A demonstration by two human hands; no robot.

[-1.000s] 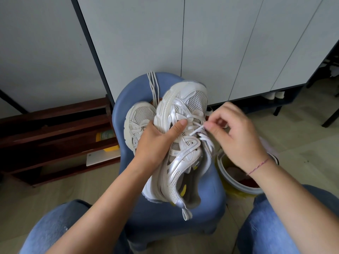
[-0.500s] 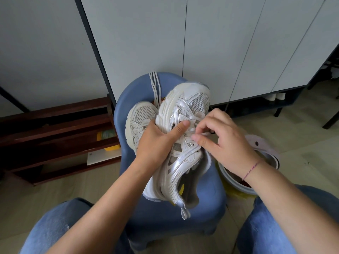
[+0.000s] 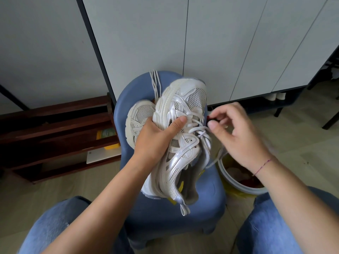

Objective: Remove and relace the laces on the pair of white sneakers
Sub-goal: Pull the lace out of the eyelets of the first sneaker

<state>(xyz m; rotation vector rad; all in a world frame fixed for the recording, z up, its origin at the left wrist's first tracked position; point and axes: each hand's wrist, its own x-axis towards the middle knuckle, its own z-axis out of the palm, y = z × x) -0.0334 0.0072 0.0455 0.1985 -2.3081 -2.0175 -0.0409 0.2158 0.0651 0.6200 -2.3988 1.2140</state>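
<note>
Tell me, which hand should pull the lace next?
Right, likely. The right hand pinches the lace and is free to pull; the left hand is busy gripping the sneaker.

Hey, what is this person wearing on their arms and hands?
No sleeves or gloves are in view. The right hand has a thin reddish-purple thread bracelet around its wrist. The left hand and its wrist carry nothing visible: no ring, watch or band.

sneakers point(image 3: 185, 109) point(image 3: 141, 114): 2 | hands point(image 3: 157, 138) point(image 3: 238, 136): 2 | stool point(image 3: 207, 197): 1 | bucket point(image 3: 231, 182): 1
</note>
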